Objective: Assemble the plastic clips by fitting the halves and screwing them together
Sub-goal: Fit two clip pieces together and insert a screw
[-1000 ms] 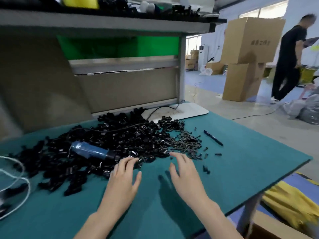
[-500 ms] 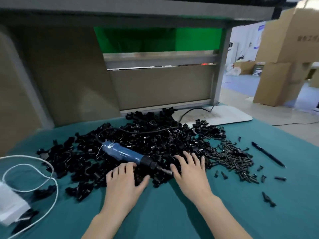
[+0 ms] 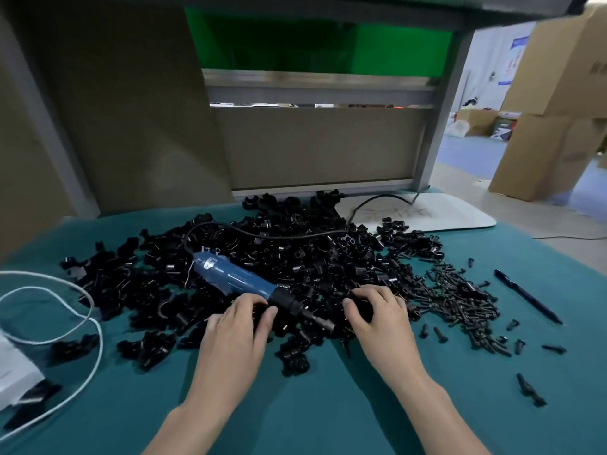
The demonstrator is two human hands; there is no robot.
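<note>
Plainly, the heap of small black plastic clip halves [image 3: 295,257] is spread across the middle of the teal table mat [image 3: 295,418], and both hands are laid on its near edge. The left hand [image 3: 236,333] is set with its fingers curled down onto the pieces just beside the black nose of the blue-bodied electric screwdriver [image 3: 236,278], which lies slantwise on top of the heap. The right hand [image 3: 382,325] is bent over pieces on the other side of that nose. Whether a piece is actually pinched in either hand cannot be told — the fingertips are sunk among parts of one colour.

The step in hand is judged to be the picking out of two halves to be mated. It would be done well if one half were taken in each hand, lifted free of the tangle before being turned, and checked for matching shape. The thin black cable [image 3: 262,237] draped over the far part of the heap is best not dragged.

The scatter of short black screws [image 3: 460,300] touches the heap's right edge, near the right hand, so a screw can be fetched once the halves are seated. Farther right a slim black pen [image 3: 525,298] lies apart; at the left a looped white cord [image 3: 93,326] rests on the mat.
</note>
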